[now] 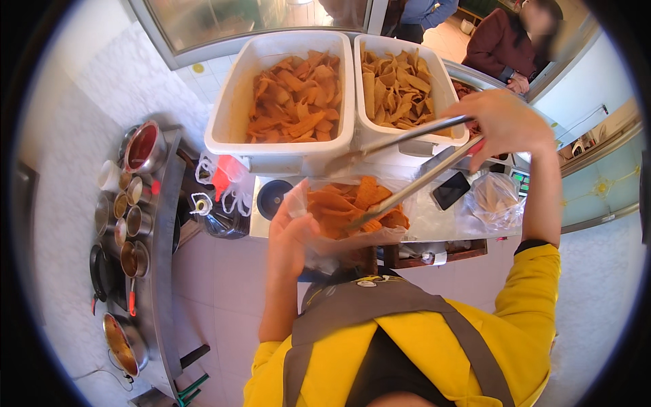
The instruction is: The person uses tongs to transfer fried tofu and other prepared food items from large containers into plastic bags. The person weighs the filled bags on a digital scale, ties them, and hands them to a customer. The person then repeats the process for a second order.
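My left hand (292, 236) grips the edge of a clear plastic bag (376, 238) filled with flat orange-brown food pieces (333, 206). Long metal tongs (427, 189) are in my right hand (508, 124), their two arms spread apart. One tong tip is among the pieces in the bag. The other, blurred, is near the front wall of a white plastic tub (279, 147) heaped with similar orange pieces. Beside it, a second white tub (359, 96) holds paler, tan curled pieces (399, 86).
A smartphone (451, 191) and a tied clear bag (494, 201) lie right on the counter (427, 224). A round black lid (271, 199) is at left. Pots (145, 147) and several cups line a steel side bench (165, 219). Beyond the window, a person (503, 46) leans near the frame.
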`<state>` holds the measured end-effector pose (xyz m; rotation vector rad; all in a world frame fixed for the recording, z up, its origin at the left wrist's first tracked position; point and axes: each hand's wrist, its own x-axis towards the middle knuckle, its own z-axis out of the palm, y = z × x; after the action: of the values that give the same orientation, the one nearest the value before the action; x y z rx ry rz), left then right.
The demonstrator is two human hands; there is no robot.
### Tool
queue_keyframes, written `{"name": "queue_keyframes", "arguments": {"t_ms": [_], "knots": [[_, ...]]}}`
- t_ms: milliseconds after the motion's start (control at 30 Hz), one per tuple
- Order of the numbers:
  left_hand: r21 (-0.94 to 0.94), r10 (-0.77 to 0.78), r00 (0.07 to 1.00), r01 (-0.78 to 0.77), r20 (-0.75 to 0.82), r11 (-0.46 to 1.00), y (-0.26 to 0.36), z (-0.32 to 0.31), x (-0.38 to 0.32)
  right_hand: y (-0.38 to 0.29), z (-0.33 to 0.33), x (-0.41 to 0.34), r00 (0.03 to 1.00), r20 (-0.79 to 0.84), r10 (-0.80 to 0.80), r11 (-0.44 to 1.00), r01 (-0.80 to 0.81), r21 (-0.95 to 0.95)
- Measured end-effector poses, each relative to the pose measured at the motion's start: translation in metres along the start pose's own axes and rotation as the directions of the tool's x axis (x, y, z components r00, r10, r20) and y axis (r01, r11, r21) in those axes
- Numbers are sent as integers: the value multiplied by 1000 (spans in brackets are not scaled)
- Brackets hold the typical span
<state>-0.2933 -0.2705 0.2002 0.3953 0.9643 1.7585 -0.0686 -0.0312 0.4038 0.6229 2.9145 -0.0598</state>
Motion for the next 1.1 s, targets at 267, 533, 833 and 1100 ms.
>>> {"name": "queue_keyframes", "arguments": {"t_ms": [267, 533, 833, 1100], "knots": [[230, -53, 993, 27, 108, 973, 3, -3, -16, -30, 56, 143, 925, -129, 357, 930, -364, -41], [417, -161, 978, 93, 131, 904, 15, -30, -21, -58, 136, 157, 624, -781, 15, 998, -56, -25], [13, -206, 954, 208, 219, 978, 19, -36, 0, -51, 279, -26, 647, 179, 742, 171, -440, 881], [-211, -145, 972, 184, 186, 960, 28, -31, 3, -73, 238, -44, 751, 102, 652, -462, 286, 840]]}}
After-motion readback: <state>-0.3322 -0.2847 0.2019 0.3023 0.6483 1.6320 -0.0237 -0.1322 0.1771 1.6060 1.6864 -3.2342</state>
